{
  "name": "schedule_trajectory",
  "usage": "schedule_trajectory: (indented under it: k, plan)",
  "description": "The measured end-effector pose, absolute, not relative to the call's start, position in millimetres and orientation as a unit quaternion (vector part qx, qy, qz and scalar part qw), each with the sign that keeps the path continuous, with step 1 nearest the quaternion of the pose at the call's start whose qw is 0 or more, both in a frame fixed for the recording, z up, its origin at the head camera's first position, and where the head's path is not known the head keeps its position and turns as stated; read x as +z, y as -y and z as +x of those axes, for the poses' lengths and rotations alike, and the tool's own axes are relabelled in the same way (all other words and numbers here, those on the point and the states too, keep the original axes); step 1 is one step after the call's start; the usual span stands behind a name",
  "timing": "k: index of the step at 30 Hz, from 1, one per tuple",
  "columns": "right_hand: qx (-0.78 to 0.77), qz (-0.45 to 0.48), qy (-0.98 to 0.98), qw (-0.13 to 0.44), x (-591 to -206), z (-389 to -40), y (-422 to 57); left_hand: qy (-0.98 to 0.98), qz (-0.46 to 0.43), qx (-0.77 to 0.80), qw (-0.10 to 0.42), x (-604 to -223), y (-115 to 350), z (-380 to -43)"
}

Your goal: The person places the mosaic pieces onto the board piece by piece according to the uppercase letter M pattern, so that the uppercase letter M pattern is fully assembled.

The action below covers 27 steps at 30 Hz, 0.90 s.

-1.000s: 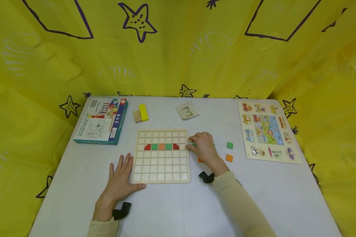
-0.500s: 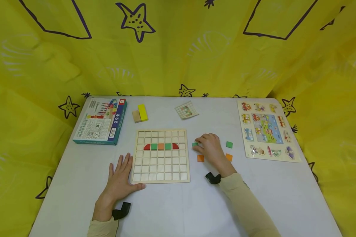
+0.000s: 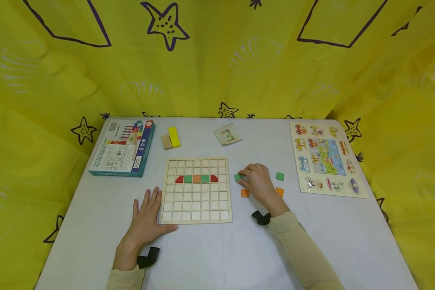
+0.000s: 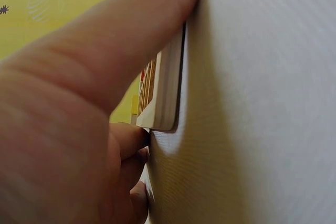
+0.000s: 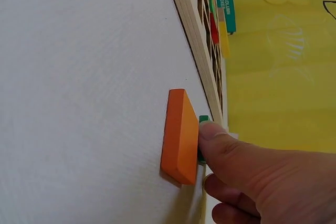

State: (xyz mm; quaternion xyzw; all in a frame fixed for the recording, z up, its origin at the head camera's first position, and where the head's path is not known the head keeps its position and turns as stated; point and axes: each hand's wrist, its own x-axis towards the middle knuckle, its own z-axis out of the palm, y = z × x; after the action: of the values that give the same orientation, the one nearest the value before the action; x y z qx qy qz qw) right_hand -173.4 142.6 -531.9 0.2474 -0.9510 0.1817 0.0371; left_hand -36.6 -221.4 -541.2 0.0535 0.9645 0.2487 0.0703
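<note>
My left hand (image 3: 145, 223) lies flat with spread fingers at the near left corner of a wooden grid board (image 3: 195, 222). Its thumb runs along the board's front edge. Across one row of the board sit a red quarter-round tile (image 3: 179, 179), a green tile (image 3: 188, 179), an orange tile (image 3: 197, 179), a second green tile (image 3: 205, 179) and another red tile (image 3: 214, 179). Right of the board, my right hand (image 3: 258, 183) pinches a green square tile (image 3: 237, 177) between thumb and fingers, partly hiding it. Close by the thumb is a loose orange tile (image 5: 180, 140).
Farther right lie another green tile (image 3: 280, 176) and an orange tile (image 3: 280, 192). A picture puzzle board (image 3: 328, 189) is at the right. Behind the grid stand a patterned card (image 3: 227, 134), yellow block (image 3: 174, 137) and plain block (image 3: 166, 142); a box (image 3: 121, 149) is at left.
My right hand has drawn back rightward from the board's right edge to the green tile, uncovering the orange tile below. Over the last half second it barely moves. My left hand stays in place.
</note>
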Motion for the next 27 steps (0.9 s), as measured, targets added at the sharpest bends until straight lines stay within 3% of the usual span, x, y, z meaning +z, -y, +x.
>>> schedule_trajectory:
  k: [27]
  plan:
    - [0.207, 0.240, 0.948, 0.036, -519, -179, -136, -0.964, 0.058, 0.253, 0.057, -540, 221, -35]
